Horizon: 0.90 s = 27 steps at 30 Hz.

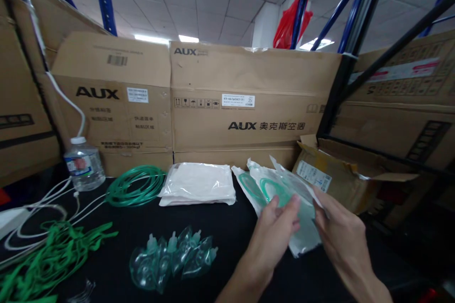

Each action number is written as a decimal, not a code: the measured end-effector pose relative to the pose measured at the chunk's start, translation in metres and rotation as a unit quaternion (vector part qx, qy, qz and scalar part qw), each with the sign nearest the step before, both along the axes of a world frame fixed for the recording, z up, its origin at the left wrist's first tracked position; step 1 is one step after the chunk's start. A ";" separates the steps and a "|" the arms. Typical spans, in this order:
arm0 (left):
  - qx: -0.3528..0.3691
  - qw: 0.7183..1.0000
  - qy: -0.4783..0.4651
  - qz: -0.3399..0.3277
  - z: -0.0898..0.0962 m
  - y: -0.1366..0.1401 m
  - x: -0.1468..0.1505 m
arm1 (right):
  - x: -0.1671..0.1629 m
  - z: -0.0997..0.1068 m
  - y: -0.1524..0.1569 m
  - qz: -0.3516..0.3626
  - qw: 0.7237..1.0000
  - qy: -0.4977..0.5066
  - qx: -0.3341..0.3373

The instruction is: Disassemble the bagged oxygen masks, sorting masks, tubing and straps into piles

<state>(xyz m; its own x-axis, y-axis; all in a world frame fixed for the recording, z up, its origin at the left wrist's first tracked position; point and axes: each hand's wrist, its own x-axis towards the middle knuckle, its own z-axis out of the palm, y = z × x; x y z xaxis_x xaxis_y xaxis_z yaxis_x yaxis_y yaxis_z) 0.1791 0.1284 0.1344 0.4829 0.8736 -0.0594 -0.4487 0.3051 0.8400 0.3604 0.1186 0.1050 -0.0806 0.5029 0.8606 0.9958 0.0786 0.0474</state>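
My right hand (341,227) is closed on the upper right edge of a clear-and-white plastic pouch (305,227). Just in front of that pouch is my left hand (273,234), its fingers bent and blurred; whether they grip the film cannot be made out. Behind my left hand lie more pouches (249,189) with coiled green tubing (275,189) showing through the film. Left of my hands, several clear green oxygen masks (174,255) rest in a row on the black table. Farther back is a flat stack of white plastic-wrapped packs (197,184).
A coil of green tubing (137,187) and a plastic bottle (84,165) stand at the back left, with white cables (24,236) nearby. Green elastic straps (53,255) pile at the front left. Large cardboard boxes (249,75) wall the back; an open carton (341,175) sits right.
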 end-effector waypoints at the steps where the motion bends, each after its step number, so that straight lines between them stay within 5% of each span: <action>1: -0.017 1.000 -0.016 -0.021 0.005 0.011 0.011 | -0.006 -0.003 -0.002 0.026 1.000 -0.016 0.006; 4: -0.047 0.997 -0.046 -0.040 0.015 0.033 0.029 | -0.025 -0.012 -0.013 0.103 0.993 -0.065 0.013; 8: -0.049 0.996 -0.068 -0.019 0.017 0.042 0.015 | -0.042 -0.003 -0.039 0.185 0.979 -0.069 -0.050; 12: -0.011 0.998 -0.058 0.009 0.019 0.049 -0.022 | -0.025 0.031 -0.050 0.121 0.971 0.205 -0.019; 13: 0.001 0.999 -0.053 0.008 0.021 0.052 -0.032 | -0.020 0.041 -0.048 0.098 0.932 0.349 0.002; 14: 0.012 0.999 -0.046 0.002 0.023 0.055 -0.040 | -0.017 0.050 -0.044 0.118 0.863 0.491 -0.021; 16: 0.025 0.999 -0.025 -0.026 0.030 0.062 -0.054 | -0.018 0.064 -0.034 0.202 0.688 0.685 -0.126; 18: 0.029 0.998 0.005 -0.052 0.037 0.066 -0.065 | -0.030 0.068 -0.026 0.268 0.546 0.761 -0.225; 19: 0.030 0.998 0.017 -0.055 0.040 0.067 -0.070 | -0.038 0.067 -0.022 0.278 0.508 0.777 -0.247; 22: 0.036 0.999 0.015 0.013 0.038 0.058 -0.089 | -0.061 0.056 -0.017 0.269 0.479 0.807 -0.217; 27: 0.024 0.951 -0.032 0.308 -0.011 0.000 -0.129 | -0.076 0.041 -0.010 0.279 0.469 0.820 -0.171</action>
<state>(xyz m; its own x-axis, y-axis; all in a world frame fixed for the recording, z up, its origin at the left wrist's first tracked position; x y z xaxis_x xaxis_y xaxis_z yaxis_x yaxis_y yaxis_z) 0.0506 0.1281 0.1230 -0.1191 0.9929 0.0008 -0.5804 -0.0703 0.8113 0.2843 0.1087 0.1459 0.3465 0.9292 -0.1287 -0.5107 0.0717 -0.8568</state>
